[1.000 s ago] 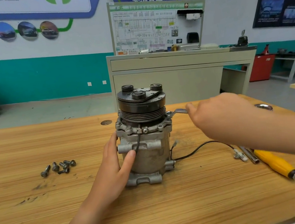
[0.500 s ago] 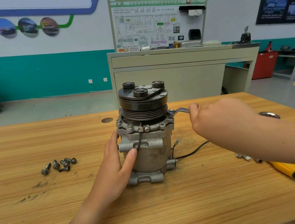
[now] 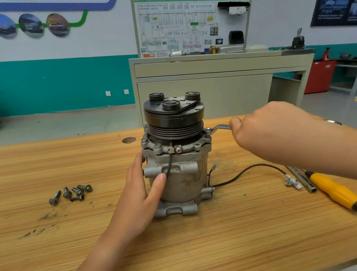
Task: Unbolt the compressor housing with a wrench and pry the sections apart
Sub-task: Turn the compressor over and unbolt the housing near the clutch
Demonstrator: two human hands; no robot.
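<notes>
The grey metal compressor (image 3: 180, 181) stands upright in the middle of the wooden table (image 3: 189, 248), with its black pulley on top. My left hand (image 3: 139, 196) holds the housing from the left, thumb across the front. My right hand (image 3: 268, 129) grips the handle of a silver wrench (image 3: 216, 128). The wrench's head sits on a bolt at the right side of the upper flange. Much of the wrench handle is hidden in my fist.
Several loose bolts (image 3: 71, 193) lie on the table to the left. A yellow-handled screwdriver (image 3: 332, 189) and a thin metal tool (image 3: 301, 179) lie to the right, by the compressor's black cable and white plug (image 3: 293, 182). A beige cabinet (image 3: 211, 84) stands behind the table.
My right hand and the wrench handle have shifted slightly between frames, staying on the same flange bolt. My left hand keeps its hold on the housing.
</notes>
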